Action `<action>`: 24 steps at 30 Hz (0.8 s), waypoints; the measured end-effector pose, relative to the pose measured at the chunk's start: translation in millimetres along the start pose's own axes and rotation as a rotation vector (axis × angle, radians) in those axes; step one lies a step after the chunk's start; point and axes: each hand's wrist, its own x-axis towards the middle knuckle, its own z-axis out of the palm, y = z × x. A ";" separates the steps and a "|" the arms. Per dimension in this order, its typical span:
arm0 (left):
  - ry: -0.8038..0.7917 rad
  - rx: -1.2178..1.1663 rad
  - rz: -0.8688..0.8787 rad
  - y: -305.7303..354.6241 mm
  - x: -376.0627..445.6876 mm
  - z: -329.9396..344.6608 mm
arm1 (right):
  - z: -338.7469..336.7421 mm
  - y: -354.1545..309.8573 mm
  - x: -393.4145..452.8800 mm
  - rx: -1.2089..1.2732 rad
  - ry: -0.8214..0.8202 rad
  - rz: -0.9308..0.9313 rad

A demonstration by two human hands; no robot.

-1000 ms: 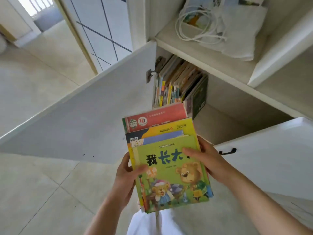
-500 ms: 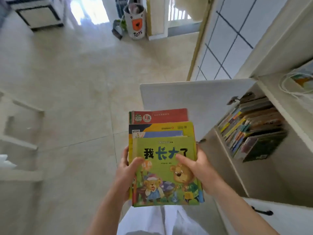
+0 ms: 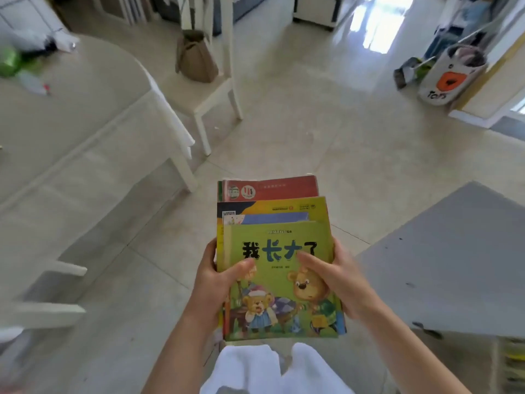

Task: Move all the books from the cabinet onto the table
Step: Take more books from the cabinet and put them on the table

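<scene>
Between both hands' fingers, left hand [image 3: 218,282] and right hand [image 3: 338,277] clamp a fanned stack of thin, glossy picture books [image 3: 272,251], thumbs curled on top — light but likely slippery, best squeezed at its side edges.

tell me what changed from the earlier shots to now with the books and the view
The view has swung left, away from the open cabinet: its shelf of books is gone from sight and only the cabinet door shows at right, while the table and a chair have come into view at left. The stack of books went along. Unchanged: left hand and right hand still hold it, green bear book on top.
</scene>
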 end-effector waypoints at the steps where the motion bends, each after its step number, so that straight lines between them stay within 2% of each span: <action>1: 0.037 -0.026 0.005 2.2 -0.2 -19.5 | 20.1 -4.5 6.6 -0.016 -0.033 0.003; 11: 0.386 -0.215 0.048 22.2 -1.6 -224.4 | 246.2 -38.0 61.7 -0.208 -0.320 0.049; 18: 0.547 -0.272 0.071 35.2 8.7 -308.5 | 349.5 -55.4 91.4 -0.342 -0.438 0.032; 24: 0.652 -0.313 0.065 48.8 43.4 -353.0 | 414.3 -75.3 135.4 -0.453 -0.519 -0.007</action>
